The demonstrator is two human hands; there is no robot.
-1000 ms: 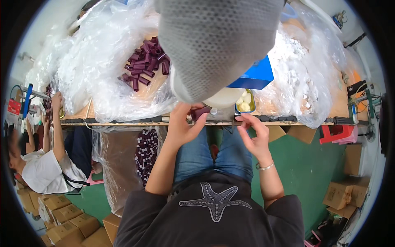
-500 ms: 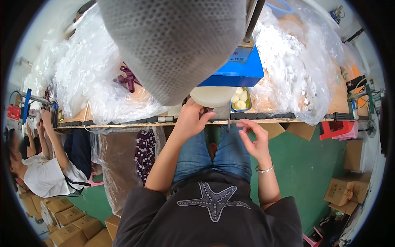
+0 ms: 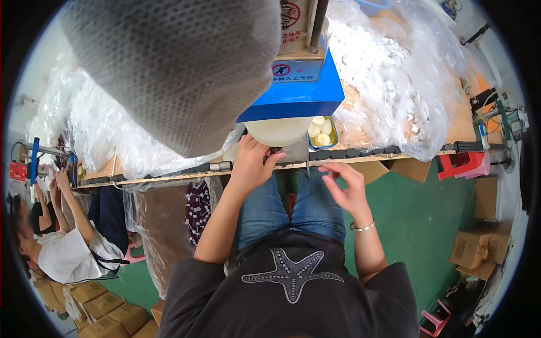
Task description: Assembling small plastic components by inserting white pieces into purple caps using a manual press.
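Observation:
My left hand (image 3: 251,163) is at the table's edge, under the pale round disc (image 3: 280,132) of a blue machine (image 3: 304,96). Its thumb and fingers close on a small dark piece (image 3: 275,150), mostly hidden by the fingers and the disc. My right hand (image 3: 348,187), with a bangle at the wrist, hovers just in front of the edge with thumb and fingers apart and nothing visible between them. Close by it, a small blue-rimmed tray (image 3: 335,138) of round cream-coloured pieces stands beside the machine.
Plastic sheeting with many small white parts (image 3: 375,62) covers the table's right side. More clear sheeting (image 3: 101,124) lies left. Below hangs a bag of purple and white parts (image 3: 198,214). A co-worker (image 3: 73,253) sits far left. Red stools (image 3: 459,165) and cartons (image 3: 470,253) stand right.
My view has shifted, showing more of the machine's front. My left hand stays beneath the disc. The right hand has lowered slightly, away from the table's edge.

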